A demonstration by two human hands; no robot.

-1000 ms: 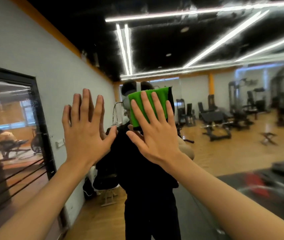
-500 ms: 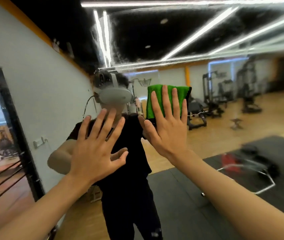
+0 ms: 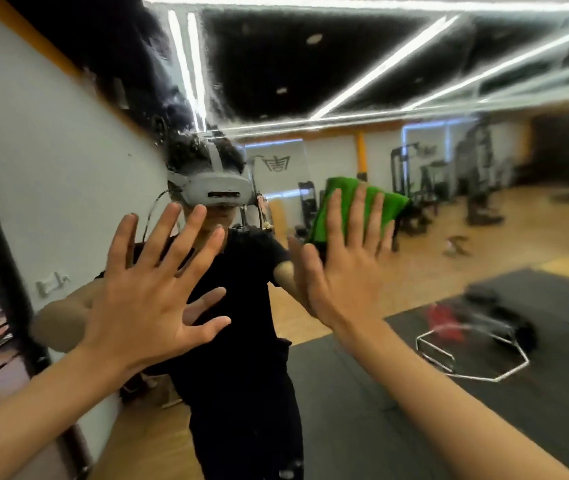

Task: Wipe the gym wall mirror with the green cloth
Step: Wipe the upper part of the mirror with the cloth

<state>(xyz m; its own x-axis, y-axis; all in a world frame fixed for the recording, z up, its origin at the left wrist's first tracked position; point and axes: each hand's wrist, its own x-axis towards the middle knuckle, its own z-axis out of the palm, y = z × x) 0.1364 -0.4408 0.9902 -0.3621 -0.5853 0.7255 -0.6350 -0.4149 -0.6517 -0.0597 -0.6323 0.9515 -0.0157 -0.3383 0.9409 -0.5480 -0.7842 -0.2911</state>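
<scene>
gym mirror wipe, both palms up on the glass

bright gym with a wood floor, and the wall mirror (image 3: 345, 64) fills nearly the whole view. closest to the camera, two bare forearms reach up from the bottom corners. the left hand (image 3: 148, 292) is held palm-first at the glass, fingers straight and fanned wide, holding nothing; its reflection meets it, so it looks like it's touching. the right hand (image 3: 342, 258) sits higher and to the right, fingers straight and slightly spread, pressing the green cloth (image 3: 395, 204) flat on the mirror. the cloth pokes out above and to the right of the fingertips. wet-looking smears (image 3: 172, 98) streak the glass up top left. in the reflection, a person in black wears a grey headset (image 3: 213, 190). behind them are a black floor mat (image 3: 484, 410), blurry weight machines (image 3: 477, 174) at the back, and long ceiling light strips (image 3: 380, 67).
</scene>
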